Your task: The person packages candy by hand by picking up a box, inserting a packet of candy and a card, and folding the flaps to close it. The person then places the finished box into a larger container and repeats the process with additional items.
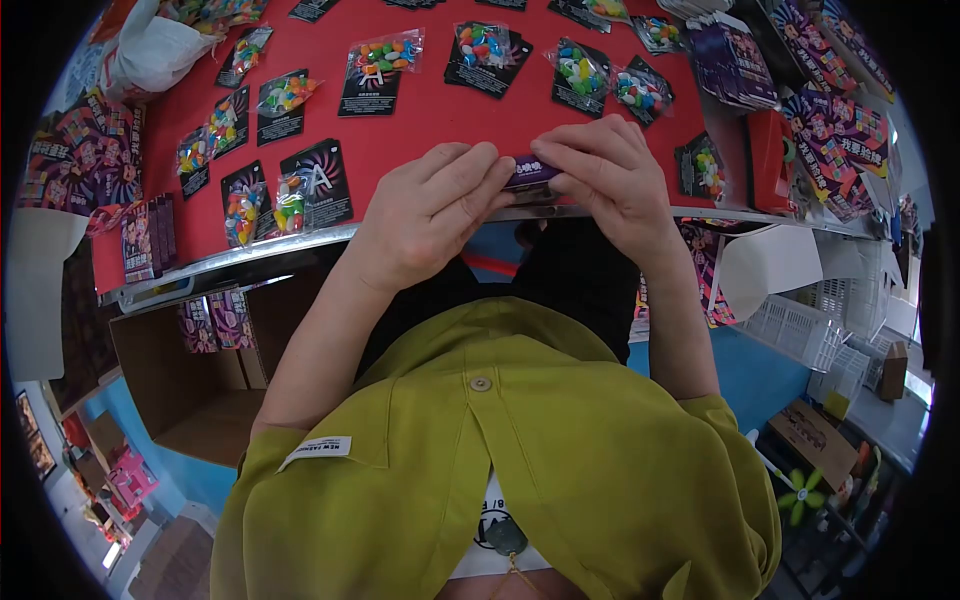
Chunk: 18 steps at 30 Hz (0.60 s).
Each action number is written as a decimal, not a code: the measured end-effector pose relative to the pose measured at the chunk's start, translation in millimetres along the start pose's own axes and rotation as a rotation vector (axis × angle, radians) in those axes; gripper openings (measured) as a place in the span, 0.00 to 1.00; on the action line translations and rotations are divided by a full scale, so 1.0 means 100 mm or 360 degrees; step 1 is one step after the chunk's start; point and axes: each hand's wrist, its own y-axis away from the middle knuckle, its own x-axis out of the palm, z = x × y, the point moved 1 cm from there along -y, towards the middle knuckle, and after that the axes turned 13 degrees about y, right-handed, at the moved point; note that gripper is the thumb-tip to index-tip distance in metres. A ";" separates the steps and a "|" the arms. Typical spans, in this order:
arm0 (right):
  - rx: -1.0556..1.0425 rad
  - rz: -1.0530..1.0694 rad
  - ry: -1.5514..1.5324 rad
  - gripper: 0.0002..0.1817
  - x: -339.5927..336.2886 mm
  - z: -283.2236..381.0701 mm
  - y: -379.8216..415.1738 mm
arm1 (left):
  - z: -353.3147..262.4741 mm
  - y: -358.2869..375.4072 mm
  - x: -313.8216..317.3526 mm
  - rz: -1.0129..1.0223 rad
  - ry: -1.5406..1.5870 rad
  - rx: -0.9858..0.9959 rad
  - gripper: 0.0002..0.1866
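A small purple printed box (530, 173) is held between both hands at the front edge of the red table (400, 140). My left hand (430, 205) has its fingers closed on the box's left end. The fingers of my right hand (612, 185) pinch its right end near the top. Palms and part of the box are hidden behind the fingers. Left of my left hand, a clear bag of colourful candies (291, 203) lies on black cards (322, 185). Beyond the hands are several more stacks of black cards with candy bags (580, 72) on top.
Purple boxes (148, 240) stand at the table's left corner, near a white plastic bag (155, 50). A stack of dark flat packs (735, 60) and a red tape dispenser (770, 160) sit at right. An open cardboard box (200, 390) is below the table's left edge.
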 end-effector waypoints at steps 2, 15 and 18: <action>-0.0188 -0.0137 0.0293 0.18 0.01 0.02 0.00 | 0.02 0.04 0.00 -0.0013 -0.0032 0.0079 0.17; -0.0306 -0.0594 0.0427 0.20 -0.10 0.24 0.23 | -0.14 0.03 0.07 -0.0821 0.2931 -0.2019 0.30; -0.0207 -0.0390 0.0493 0.18 -0.40 0.16 0.39 | -0.18 -0.23 0.20 -0.0758 0.3302 -0.1886 0.37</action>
